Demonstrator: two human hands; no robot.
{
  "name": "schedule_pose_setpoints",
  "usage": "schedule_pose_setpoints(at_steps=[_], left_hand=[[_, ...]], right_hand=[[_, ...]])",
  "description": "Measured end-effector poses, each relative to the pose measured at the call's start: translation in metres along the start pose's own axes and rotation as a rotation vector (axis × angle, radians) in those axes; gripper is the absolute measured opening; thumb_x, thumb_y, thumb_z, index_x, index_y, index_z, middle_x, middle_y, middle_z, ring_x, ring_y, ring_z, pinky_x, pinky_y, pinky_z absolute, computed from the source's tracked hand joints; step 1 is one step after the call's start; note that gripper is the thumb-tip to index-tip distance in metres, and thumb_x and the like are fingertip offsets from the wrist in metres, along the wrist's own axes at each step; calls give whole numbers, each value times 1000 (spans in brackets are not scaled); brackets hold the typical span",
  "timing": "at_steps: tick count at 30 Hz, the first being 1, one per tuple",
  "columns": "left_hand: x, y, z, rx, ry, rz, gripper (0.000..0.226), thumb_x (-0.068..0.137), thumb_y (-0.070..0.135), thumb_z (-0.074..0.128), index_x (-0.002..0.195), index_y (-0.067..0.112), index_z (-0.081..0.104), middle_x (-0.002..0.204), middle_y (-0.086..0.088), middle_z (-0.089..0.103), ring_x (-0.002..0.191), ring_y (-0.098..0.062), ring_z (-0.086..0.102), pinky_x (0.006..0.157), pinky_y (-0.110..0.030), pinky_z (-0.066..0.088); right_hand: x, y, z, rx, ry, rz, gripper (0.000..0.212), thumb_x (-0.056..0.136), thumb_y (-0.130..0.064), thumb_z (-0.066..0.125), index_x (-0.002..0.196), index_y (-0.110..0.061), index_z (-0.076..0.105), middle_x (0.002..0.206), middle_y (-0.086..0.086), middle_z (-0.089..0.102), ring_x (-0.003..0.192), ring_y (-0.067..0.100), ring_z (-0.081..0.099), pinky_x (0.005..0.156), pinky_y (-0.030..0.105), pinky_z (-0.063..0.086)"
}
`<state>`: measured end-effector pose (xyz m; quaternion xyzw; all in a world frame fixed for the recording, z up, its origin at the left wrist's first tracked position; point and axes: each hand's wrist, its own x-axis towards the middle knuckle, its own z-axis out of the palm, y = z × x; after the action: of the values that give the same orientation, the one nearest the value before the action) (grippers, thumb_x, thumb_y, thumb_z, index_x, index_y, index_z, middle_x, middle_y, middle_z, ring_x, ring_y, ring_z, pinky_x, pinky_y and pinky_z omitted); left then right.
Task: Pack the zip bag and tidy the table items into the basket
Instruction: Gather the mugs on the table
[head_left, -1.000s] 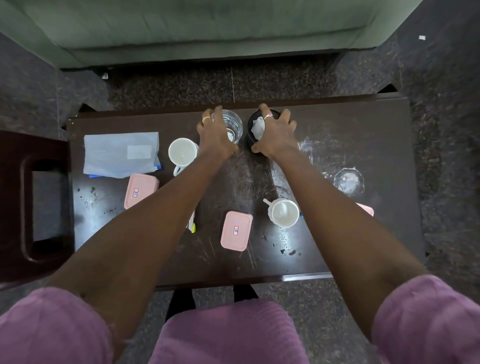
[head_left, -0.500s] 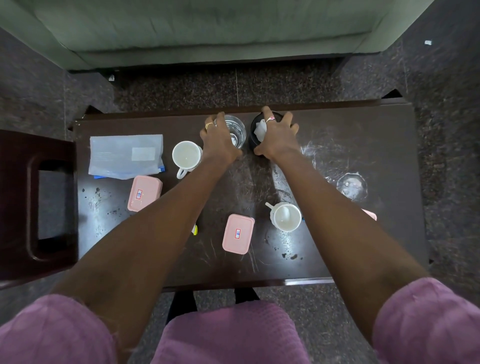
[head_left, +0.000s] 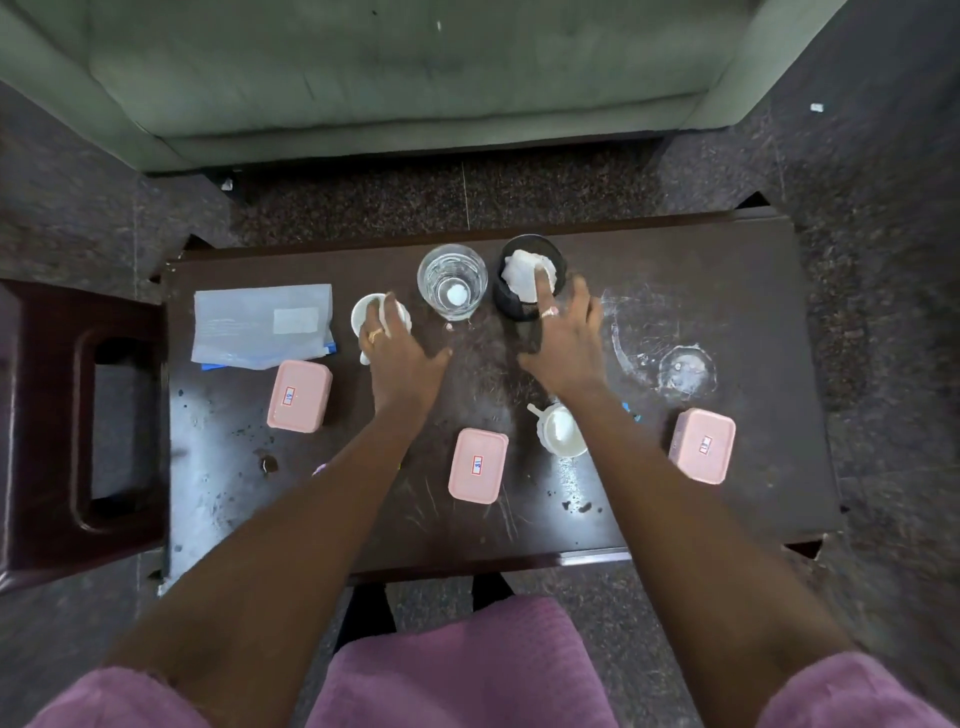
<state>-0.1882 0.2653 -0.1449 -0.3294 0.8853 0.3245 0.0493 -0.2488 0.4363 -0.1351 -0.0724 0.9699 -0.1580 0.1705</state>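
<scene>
A clear zip bag lies flat at the table's back left. My left hand rests with its fingers draped over the rim of a white cup, thumb spread to the right. My right hand is beside a small black mesh basket; its index finger reaches in onto the crumpled white tissue inside. A drinking glass stands between the two hands. Three pink lidded boxes and a second white cup sit nearer to me.
A clear glass dish sits at the right on the dark scratched table. A dark wooden chair stands at the left, a green sofa behind the table. Something blue peeks out by my right forearm.
My left hand left the glass and moved left onto the white cup. My right hand drew back from the black basket's rim, one finger staying inside. The right pink box came fully into view.
</scene>
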Motion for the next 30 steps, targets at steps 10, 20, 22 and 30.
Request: schedule_pose_setpoints(at_steps=[10,20,22,30], left_hand=[[-6,-49,-15,-225,4,-223,44,91,19,56,130,4,41,129,-20,53,122,-35,46,100,-41,36],[26,-65,-17,-117,-101,-273,32,97,28,44,115,5,57,118,-19,63,109,-35,56,87,-36,41],[32,-67,-15,-146,-139,-306,32,96,28,46,115,5,59,118,-17,64,110,-34,56,85,-34,41],[51,-72,-28,-595,-258,-467,19,90,2,48,94,-1,66,69,3,53,90,-22,52,101,-41,45]], right_hand=[[-110,22,69,607,323,831,83,73,-28,77,141,-10,34,136,21,33,123,41,35,103,39,29],[-94,15,74,465,234,623,70,72,-11,76,133,-13,42,135,15,44,118,36,48,100,38,40],[-91,12,71,437,241,632,64,71,-10,74,129,-11,46,130,16,48,114,37,50,96,38,42],[-81,-41,62,394,318,321,72,70,-15,74,133,-8,41,130,16,49,118,36,42,98,46,40]])
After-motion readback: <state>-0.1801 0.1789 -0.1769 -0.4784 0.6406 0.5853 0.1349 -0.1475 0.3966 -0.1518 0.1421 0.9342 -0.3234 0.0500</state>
